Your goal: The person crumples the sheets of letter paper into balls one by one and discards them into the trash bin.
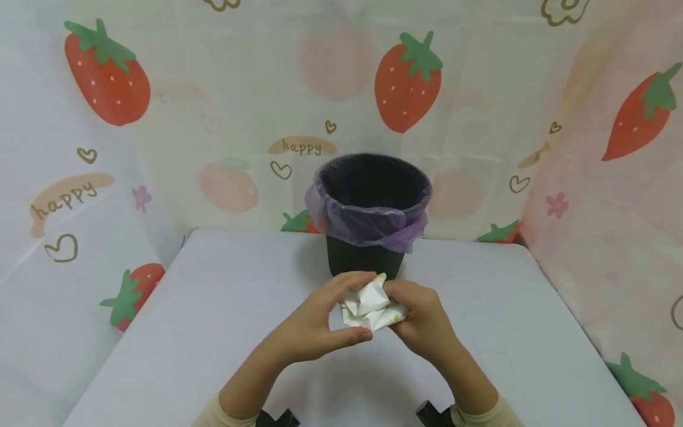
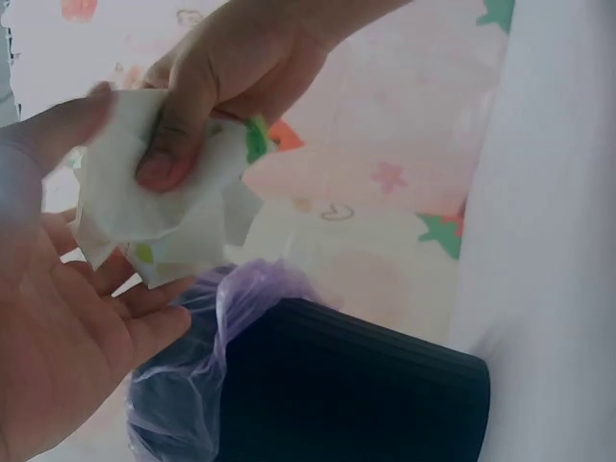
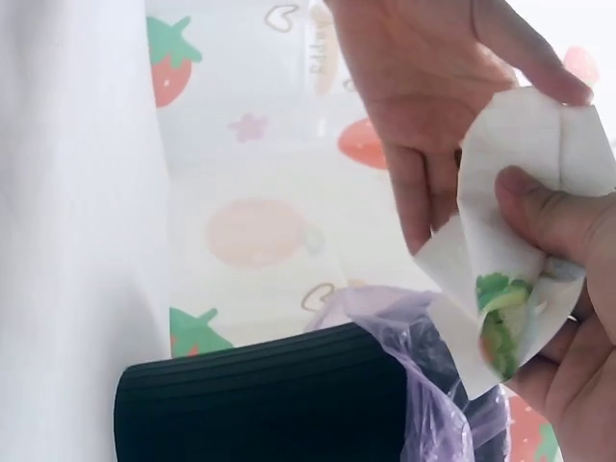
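Note:
A crumpled white paper napkin (image 1: 370, 305) with small coloured prints is held up in front of the bin. My right hand (image 1: 424, 314) pinches it, the thumb lying over its face in both wrist views. Around its other side is my left hand (image 1: 315, 323), fingers spread and mostly straight; its thumb tip is at the napkin's edge. In the right wrist view, a green and red print shows on a folded part of the napkin (image 3: 510, 212). Some fingertips of both hands are hidden behind the paper.
Just beyond my hands stands a dark ribbed bin (image 1: 365, 255) lined with a purple plastic bag (image 1: 368, 228). It is on a white table (image 1: 240, 284), near the back edge. Strawberry-printed cloth (image 1: 240, 118) hangs behind and at both sides.

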Motion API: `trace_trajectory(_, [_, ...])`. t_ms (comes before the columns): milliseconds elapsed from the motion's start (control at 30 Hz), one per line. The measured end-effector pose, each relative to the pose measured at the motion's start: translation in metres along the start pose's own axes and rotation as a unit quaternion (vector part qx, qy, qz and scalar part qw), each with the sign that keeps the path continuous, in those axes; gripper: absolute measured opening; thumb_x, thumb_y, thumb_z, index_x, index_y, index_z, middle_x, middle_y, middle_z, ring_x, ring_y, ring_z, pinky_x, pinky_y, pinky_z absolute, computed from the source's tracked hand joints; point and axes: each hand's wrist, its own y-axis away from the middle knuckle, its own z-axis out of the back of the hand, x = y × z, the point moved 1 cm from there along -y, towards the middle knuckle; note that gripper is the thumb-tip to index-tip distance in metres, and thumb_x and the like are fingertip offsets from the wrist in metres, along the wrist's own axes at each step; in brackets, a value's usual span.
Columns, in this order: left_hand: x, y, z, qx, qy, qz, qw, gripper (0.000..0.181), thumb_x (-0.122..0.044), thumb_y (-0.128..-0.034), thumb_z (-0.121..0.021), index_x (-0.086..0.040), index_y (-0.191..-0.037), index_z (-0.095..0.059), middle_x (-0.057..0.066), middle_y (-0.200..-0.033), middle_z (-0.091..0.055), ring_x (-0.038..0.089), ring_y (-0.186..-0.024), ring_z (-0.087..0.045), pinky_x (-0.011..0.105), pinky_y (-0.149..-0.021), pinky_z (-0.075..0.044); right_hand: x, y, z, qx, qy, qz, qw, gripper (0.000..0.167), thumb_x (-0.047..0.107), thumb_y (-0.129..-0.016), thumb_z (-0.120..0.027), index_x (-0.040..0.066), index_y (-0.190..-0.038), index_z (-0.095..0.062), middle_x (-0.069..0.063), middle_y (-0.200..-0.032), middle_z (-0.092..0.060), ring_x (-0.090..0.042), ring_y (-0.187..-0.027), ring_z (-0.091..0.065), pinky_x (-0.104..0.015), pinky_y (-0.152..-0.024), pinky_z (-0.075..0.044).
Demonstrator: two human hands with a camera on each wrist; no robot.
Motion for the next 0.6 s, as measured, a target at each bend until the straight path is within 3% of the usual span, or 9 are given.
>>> trace_trajectory(200, [0.0005,-0.0013,-0.0062,-0.009,-0.021,-0.023,0.9995,0.072,-0.038,-0.0886,-0.082,-0.024,-0.150,-0.048,-0.009,-0.142,-0.055,0.012,-0.124,-0.055,0.034,-0.101,-0.051,-0.0003,0.0000,0.0001,-0.026,-0.024,0.018,0.9992,0.044,-0.025,-0.056,-0.072,0.010,-0.083,-0.069,0.002,-0.070,-0.061,-0.005,-0.061,-0.050,-0.012,-0.051,-0.041])
trace_trajectory(300, [-0.0015,-0.0008,-0.0075,-0.022,-0.021,-0.023,0.9993,0.069,-0.038,-0.0882,-0.082,-0.022,-0.147,-0.051,-0.008,-0.137,-0.059,0.012,-0.118,-0.057,0.033,-0.096,-0.053,0.0009,0.0000,-0.0002,-0.033,-0.024,0.004,0.9992,0.042,-0.025,-0.058,-0.072,0.010,-0.081,-0.070,0.003,-0.069,-0.062,-0.004,-0.060,-0.049,-0.012,-0.050,-0.041])
trace_trajectory(467, [-0.0020,-0.0003,-0.0071,-0.053,-0.011,-0.009,0.9985,0.068,-0.032,-0.0855,-0.085,-0.025,-0.145,-0.054,-0.010,-0.135,-0.061,0.011,-0.117,-0.059,0.033,-0.096,-0.054,0.0036,-0.0004,-0.0019,-0.016,0.009,-0.072,0.9973,0.045,-0.024,-0.066,-0.074,0.009,-0.095,-0.068,0.003,-0.084,-0.065,-0.007,-0.070,-0.054,-0.016,-0.056,-0.048])
trace_trajectory(533, [-0.0015,-0.0003,-0.0053,-0.066,-0.007,-0.003,0.9978,0.068,-0.029,-0.0836,-0.087,-0.025,-0.143,-0.055,-0.012,-0.134,-0.061,0.011,-0.117,-0.060,0.033,-0.097,-0.054,0.0042,-0.0015,-0.0011,0.007,-0.021,-0.112,0.9934,0.049,-0.024,-0.070,-0.072,0.007,-0.107,-0.062,-0.002,-0.100,-0.064,-0.010,-0.080,-0.060,-0.018,-0.063,-0.053])
trace_trajectory(600, [-0.0011,-0.0007,-0.0030,-0.079,-0.001,-0.001,0.9968,0.068,-0.026,-0.0821,-0.088,-0.023,-0.142,-0.056,-0.011,-0.134,-0.062,0.011,-0.117,-0.061,0.034,-0.099,-0.055,0.0042,-0.0024,0.0011,0.033,-0.083,-0.149,0.9848,0.056,-0.024,-0.075,-0.071,0.007,-0.119,-0.054,-0.007,-0.117,-0.059,-0.015,-0.093,-0.064,-0.022,-0.072,-0.058])
